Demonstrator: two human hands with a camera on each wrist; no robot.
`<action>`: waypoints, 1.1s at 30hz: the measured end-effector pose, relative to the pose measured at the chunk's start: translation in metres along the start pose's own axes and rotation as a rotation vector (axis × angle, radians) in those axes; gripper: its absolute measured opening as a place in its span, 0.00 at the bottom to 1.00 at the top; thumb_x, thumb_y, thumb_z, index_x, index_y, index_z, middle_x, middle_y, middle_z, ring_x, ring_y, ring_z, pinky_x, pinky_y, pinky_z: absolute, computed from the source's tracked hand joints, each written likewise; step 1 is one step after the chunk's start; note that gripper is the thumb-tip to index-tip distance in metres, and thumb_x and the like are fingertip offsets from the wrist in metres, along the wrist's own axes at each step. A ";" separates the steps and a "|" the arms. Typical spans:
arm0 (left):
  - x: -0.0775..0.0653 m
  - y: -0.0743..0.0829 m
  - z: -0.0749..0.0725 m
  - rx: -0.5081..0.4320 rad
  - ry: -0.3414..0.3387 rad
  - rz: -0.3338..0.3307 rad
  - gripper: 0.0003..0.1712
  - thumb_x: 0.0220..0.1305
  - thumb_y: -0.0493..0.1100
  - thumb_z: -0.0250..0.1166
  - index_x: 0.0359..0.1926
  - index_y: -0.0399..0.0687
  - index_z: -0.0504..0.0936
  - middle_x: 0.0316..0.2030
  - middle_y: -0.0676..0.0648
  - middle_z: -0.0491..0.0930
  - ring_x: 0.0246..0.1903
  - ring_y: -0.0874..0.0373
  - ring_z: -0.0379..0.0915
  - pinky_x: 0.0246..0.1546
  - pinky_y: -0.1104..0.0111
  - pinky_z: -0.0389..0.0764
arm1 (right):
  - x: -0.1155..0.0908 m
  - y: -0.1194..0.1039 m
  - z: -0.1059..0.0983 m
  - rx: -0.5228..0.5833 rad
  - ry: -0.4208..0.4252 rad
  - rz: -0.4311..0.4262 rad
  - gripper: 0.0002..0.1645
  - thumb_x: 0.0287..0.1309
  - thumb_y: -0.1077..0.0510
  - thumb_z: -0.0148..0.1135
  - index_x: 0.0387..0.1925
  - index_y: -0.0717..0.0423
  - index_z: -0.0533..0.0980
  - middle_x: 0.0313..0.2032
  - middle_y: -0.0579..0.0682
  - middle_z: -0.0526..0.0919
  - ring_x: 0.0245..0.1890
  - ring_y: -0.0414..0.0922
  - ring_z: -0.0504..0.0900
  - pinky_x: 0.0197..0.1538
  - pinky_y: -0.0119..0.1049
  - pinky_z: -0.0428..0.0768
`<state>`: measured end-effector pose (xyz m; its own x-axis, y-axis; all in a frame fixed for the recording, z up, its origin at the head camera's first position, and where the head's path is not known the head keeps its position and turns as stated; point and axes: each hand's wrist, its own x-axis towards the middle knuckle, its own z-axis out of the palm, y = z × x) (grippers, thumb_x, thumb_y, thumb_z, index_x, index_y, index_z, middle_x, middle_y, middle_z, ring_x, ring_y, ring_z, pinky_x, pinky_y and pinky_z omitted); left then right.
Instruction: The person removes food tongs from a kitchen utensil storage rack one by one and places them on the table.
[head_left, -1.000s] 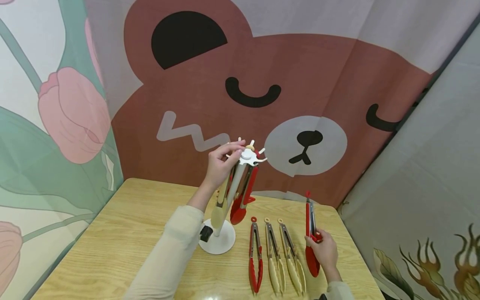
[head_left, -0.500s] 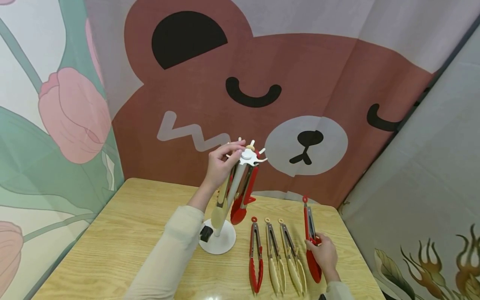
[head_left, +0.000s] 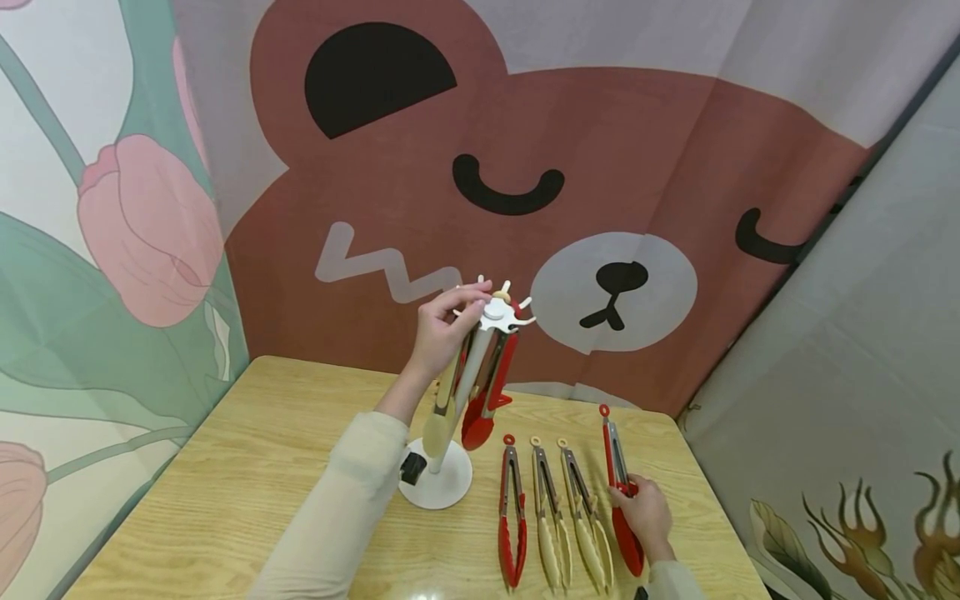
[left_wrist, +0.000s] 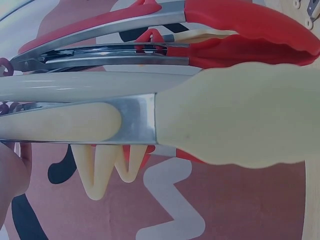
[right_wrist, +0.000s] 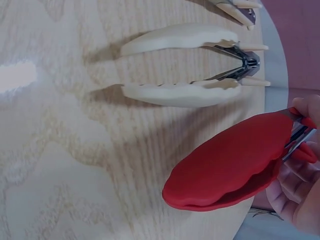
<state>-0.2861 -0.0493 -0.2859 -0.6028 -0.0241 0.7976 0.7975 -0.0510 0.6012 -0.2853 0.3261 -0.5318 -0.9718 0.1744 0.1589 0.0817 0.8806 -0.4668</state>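
Up at the top of a white stand [head_left: 453,492], my left hand [head_left: 442,329] pinches the hooked head with thumb and fingers. Red tongs [head_left: 477,429] and cream tongs [head_left: 437,435] hang from it. The left wrist view shows cream tongs [left_wrist: 230,115] close up, beside the stand's pole [left_wrist: 100,86]. My right hand [head_left: 648,508] grips a pair of red tongs [head_left: 630,546] by the middle, above the table's right side. Their ring end points away from me; the red heads [right_wrist: 230,160] are nearly closed together in the right wrist view.
Left of my right hand, red tongs [head_left: 513,575] and two cream tongs [head_left: 546,550] lie in a row on the wooden table [head_left: 240,467]. A small black object [head_left: 412,467] is on the stand's base. A bear-print curtain [head_left: 585,133] hangs behind the table.
My right hand has brought the red tongs slightly nearer to me; their ring end has swung left and down. My left hand has stayed at the stand's head.
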 end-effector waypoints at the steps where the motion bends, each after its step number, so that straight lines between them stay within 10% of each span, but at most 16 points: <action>1: 0.000 0.000 0.000 0.001 0.000 -0.001 0.08 0.56 0.26 0.55 0.36 0.24 0.77 0.45 0.31 0.74 0.47 0.43 0.69 0.31 0.77 0.70 | 0.000 0.001 0.001 -0.004 -0.004 0.003 0.28 0.46 0.51 0.65 0.45 0.66 0.74 0.31 0.60 0.76 0.24 0.49 0.75 0.22 0.41 0.71; 33: 0.000 0.000 0.001 -0.005 0.005 -0.027 0.08 0.56 0.26 0.55 0.37 0.24 0.77 0.46 0.32 0.74 0.48 0.45 0.69 0.34 0.76 0.71 | -0.003 0.012 0.017 -0.079 -0.112 0.056 0.32 0.45 0.48 0.65 0.46 0.69 0.74 0.33 0.62 0.77 0.22 0.46 0.70 0.19 0.37 0.67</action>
<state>-0.2861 -0.0484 -0.2863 -0.6244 -0.0277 0.7806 0.7807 -0.0568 0.6224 -0.2854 0.3287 -0.5521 -0.9834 0.1780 0.0341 0.1496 0.9036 -0.4013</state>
